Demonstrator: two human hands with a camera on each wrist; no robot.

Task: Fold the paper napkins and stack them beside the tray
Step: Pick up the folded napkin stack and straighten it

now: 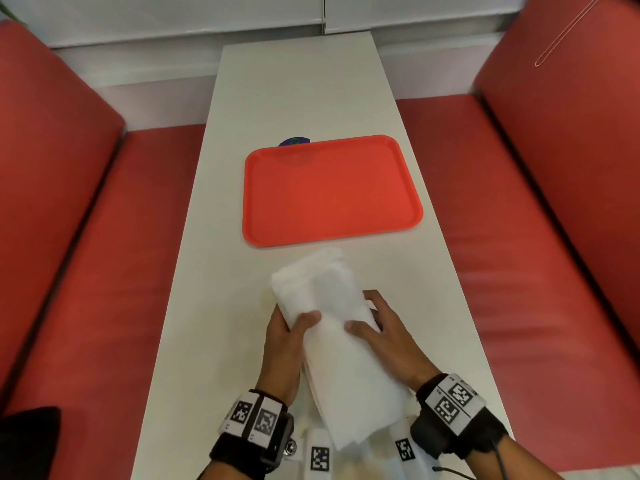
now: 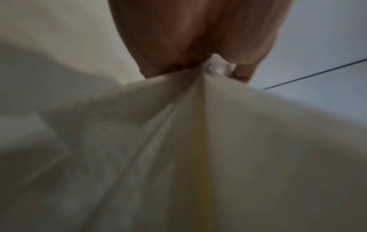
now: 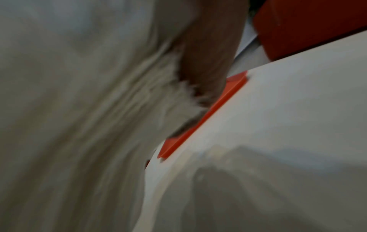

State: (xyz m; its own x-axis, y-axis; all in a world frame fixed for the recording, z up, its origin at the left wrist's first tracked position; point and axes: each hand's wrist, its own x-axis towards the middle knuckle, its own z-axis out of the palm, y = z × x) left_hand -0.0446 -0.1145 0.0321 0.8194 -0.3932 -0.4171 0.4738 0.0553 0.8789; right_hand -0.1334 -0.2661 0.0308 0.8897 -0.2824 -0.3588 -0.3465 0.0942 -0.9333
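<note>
White paper, blurred, across most of both wrist views; individual sheets hard to count. Left wrist view: only creased folds of the napkins (image 2: 198,149) running up to a palm, fingertips hidden. Right wrist view: layered, frayed edges of the stack beside one dark finger (image 3: 208,62), a sliver of the tray (image 3: 208,116) past it, all smeared. Near end of the stack partly covered by the wrists in the head view; far end soft and washed out. A small dark disc (image 1: 294,141) mostly hidden behind the tray's far rim, not identifiable. Black shape at the lower left corner cut off.

Napkins (image 1: 332,327): thick, long white bundle, lying at a slant on the table (image 1: 294,81), far end close to the tray's (image 1: 332,188) near edge but apart from it. Edges uneven, layers fanned at the far end. Gripped from both sides: left hand (image 1: 284,348) with thumb over the top and fingers tucked below the left edge, right hand (image 1: 388,330) with thumb on top and fingers curled round the right edge. Red benches (image 1: 86,254) along either side of the table.
</note>
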